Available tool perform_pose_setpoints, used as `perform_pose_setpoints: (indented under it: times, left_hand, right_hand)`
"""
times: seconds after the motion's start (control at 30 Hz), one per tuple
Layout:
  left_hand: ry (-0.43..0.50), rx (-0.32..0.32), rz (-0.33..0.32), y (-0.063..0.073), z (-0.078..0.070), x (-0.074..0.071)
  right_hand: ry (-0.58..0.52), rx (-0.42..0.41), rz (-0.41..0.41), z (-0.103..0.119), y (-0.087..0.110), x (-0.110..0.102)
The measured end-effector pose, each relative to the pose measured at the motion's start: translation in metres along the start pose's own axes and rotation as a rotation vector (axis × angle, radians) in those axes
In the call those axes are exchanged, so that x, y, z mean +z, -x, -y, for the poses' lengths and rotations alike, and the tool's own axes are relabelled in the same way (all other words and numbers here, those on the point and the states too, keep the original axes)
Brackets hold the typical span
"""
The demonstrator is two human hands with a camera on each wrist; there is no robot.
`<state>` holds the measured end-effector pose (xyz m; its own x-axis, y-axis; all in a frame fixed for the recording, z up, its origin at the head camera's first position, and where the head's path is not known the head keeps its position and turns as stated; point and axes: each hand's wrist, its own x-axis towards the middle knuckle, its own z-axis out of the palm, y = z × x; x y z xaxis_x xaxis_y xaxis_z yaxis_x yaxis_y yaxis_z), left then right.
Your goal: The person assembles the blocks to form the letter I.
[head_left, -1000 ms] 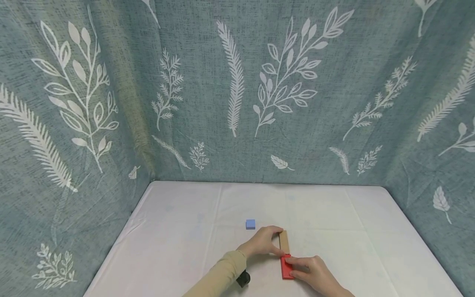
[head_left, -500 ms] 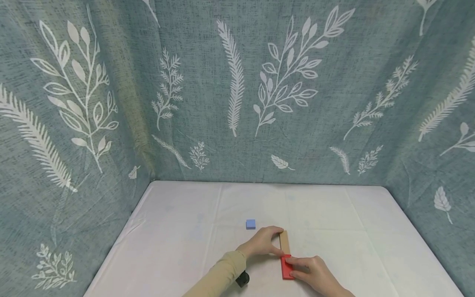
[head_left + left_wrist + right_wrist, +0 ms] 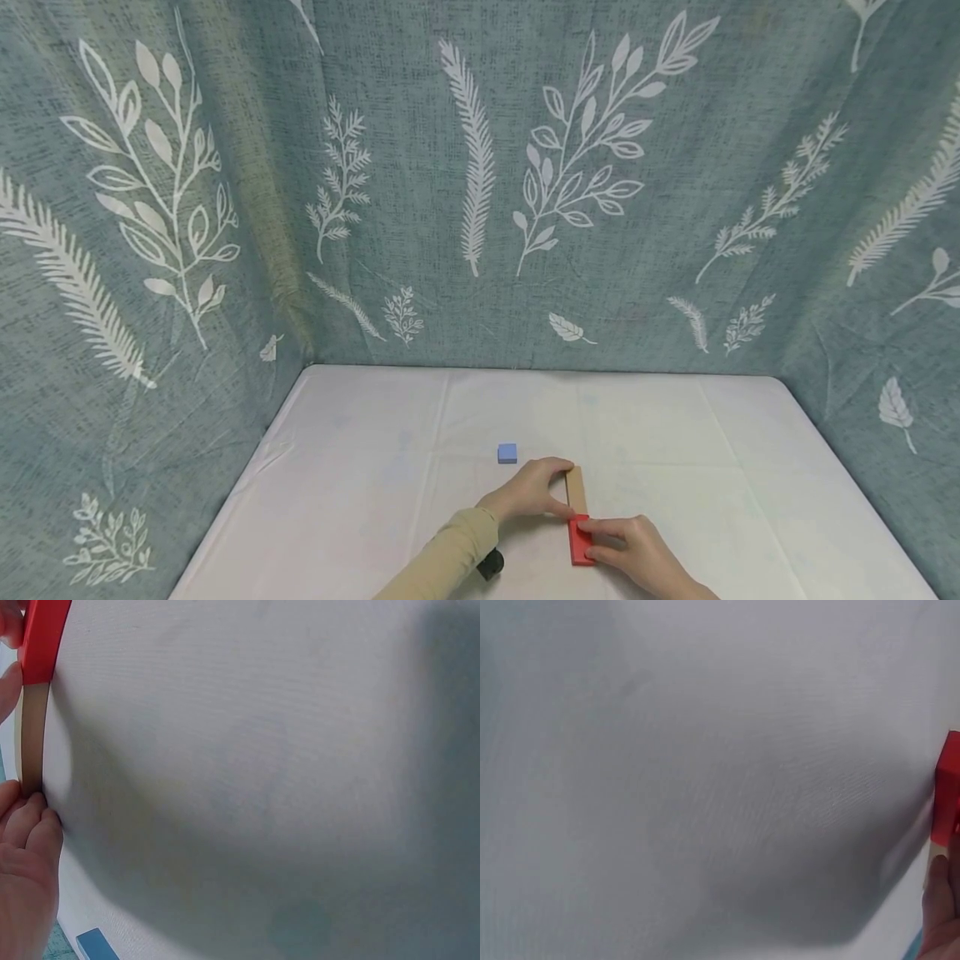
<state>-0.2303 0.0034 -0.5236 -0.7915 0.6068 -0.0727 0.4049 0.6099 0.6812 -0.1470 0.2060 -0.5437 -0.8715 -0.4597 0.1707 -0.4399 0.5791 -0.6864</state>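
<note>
- Three sides hung with grey-green cloth curtain (image 3: 420, 167), printed with white leaf sprays and feathery fronds; left, far and right.
- White cloth-covered table (image 3: 360, 467), rounded far corners, faint fold lines; its far edge meets the curtain.
- Pale khaki sleeve (image 3: 444, 557) on the left arm, reaching in from the near edge, cuff at the wrist.
- Right hand (image 3: 637, 550), near and right: thumb and forefinger bent, gripping the red block from its right side.
- Left hand (image 3: 528, 489), left of the strip: gripping it lengthwise, fingers at the far end, thumb at the near end by the join.
- Red rectangular block (image 3: 578, 548), lying flat on the table, right of centre, near side.
- Tan, wood-coloured rectangular strip (image 3: 576, 490), end to end with the red block, on its far side.
- Small black object (image 3: 491, 565), beside the sleeve, partly hidden.
- Small blue square block (image 3: 507, 453), far and left of the strip, well apart from it.
</note>
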Motion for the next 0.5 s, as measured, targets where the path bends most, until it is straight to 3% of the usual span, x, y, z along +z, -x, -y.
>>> perform_pose_setpoints:
  times: [0.37, 0.5]
  left_hand:
    - [0.012, 0.000, 0.014, 0.0002, -0.0019, -0.0012]
    - [0.014, -0.005, 0.016, 0.0005, -0.0017, -0.0015]
  right_hand:
    - [-0.048, 0.009, -0.042, 0.0040, -0.0008, 0.0012]
    - [-0.069, 0.052, -0.050, 0.0056, -0.0022, 0.0006]
